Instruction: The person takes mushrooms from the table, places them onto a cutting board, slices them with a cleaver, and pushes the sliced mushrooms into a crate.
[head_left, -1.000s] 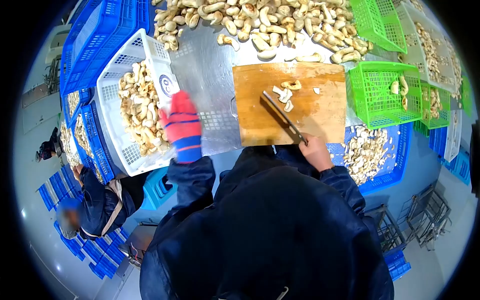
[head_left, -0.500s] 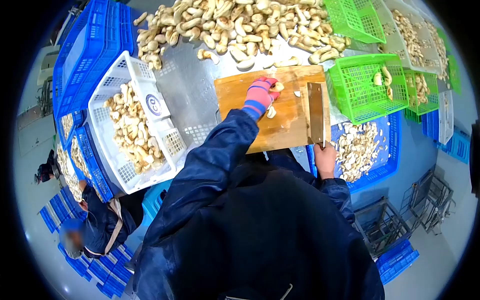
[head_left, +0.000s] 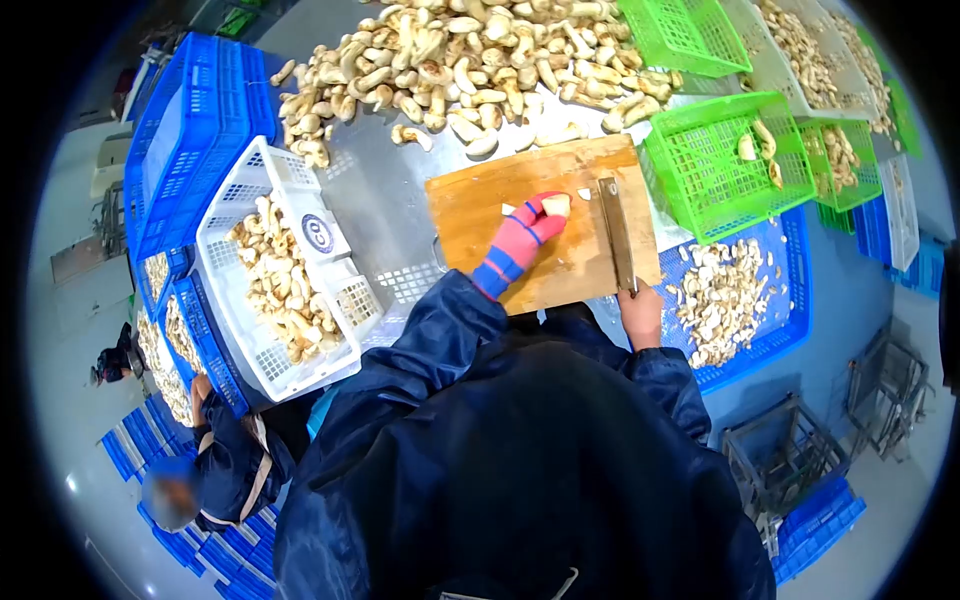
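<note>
My left hand [head_left: 522, 240], in a pink glove with blue stripes, pinches a pale mushroom piece [head_left: 557, 205] above the wooden cutting board [head_left: 470, 240]. At the board's right side, my bare right hand [head_left: 641, 315] is closed round the handle of a cleaver [head_left: 616, 235]. The blade points away from me, close to the board, and is seen nearly edge-on. A small white scrap [head_left: 585, 194] lies between the mushroom piece and the blade. Another pale piece [head_left: 508, 209] shows just left of my gloved fingers.
Beyond the board is a large heap of mushrooms [head_left: 450, 70]. A white crate of mushrooms [head_left: 222, 240] stands left; a green basket [head_left: 680, 190] and a blue tray of cut pieces [head_left: 800, 310] are right. Another person [head_left: 235, 450] works at lower left.
My left hand has drawn back towards me with the mushroom piece. The cleaver blade has turned from showing its flat side to nearly edge-on. The whole view has shifted slightly.
</note>
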